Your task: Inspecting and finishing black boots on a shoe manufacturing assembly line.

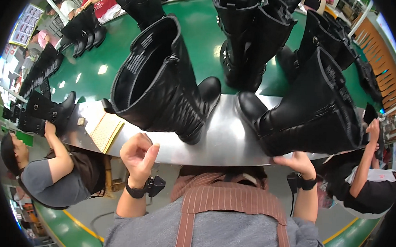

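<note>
Two tall black boots stand before me on the metal edge of the table. The left boot [170, 90] has a quilted shaft and its wide top faces me. Below it, my left hand [138, 158] is loosely closed, fingers curled in with nothing visible in them, apart from the boot. The right boot [306, 109] leans outward in view, its toe toward the left boot. My right hand [296, 163] is at the lower side of its shaft, thumb stretched out. The boot hides its fingertips; I cannot tell whether it touches.
More black boots [252, 37] stand on the green tabletop [191, 29]. A yellow-edged woven pad [104, 130] lies at the left on the metal strip [221, 147]. Co-workers sit close by, one at the left [61, 174] and one at the right [367, 181], each handling a boot.
</note>
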A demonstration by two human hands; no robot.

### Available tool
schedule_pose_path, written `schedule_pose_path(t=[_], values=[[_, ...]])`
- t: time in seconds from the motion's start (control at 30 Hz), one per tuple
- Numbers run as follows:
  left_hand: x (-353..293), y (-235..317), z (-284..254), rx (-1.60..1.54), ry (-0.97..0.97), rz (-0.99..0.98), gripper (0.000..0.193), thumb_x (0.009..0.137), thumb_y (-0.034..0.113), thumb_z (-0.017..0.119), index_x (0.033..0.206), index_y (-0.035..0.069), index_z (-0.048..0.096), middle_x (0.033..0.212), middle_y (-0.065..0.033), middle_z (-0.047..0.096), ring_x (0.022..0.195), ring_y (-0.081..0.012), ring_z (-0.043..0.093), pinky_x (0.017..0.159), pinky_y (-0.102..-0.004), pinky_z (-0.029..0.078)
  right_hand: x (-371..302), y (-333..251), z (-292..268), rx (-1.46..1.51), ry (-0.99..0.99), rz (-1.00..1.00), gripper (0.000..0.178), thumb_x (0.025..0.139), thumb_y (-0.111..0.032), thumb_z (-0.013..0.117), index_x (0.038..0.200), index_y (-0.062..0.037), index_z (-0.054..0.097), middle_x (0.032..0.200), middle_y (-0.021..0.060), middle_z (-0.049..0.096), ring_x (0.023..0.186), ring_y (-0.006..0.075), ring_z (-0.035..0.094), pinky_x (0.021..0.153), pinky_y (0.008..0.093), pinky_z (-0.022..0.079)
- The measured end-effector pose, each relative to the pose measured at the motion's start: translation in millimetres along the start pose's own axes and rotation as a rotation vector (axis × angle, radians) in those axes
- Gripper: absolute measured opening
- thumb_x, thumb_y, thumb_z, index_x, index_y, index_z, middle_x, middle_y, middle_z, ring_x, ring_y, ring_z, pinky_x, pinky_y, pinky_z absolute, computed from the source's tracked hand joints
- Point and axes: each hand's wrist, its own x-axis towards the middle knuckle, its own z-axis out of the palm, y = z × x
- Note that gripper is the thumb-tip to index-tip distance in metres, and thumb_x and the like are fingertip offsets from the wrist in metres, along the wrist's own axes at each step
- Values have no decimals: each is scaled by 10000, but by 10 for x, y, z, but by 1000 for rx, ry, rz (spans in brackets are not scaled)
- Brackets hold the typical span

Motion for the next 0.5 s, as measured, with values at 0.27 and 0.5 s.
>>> schedule_pose_path(t=[0.27,0.5], values=[[119,-793,541,77,-349,-549,638,712,139,847,1257,-2,546,1190,-103,614,1093,-208,581,950,-342,453,249,-349,517,47,206,147,479,731,-151,830,1137,15,639,1154,101,651,1060,191,595,936,329,456],[-75,-596,808,-541,-235,-583,366,891,61,666,1242,9,578,1158,-58,634,1067,-153,598,953,-311,474,167,-373,921,857,302,248,431,849,-119,637,1253,14,569,1234,102,612,1143,214,582,1005,343,444]])
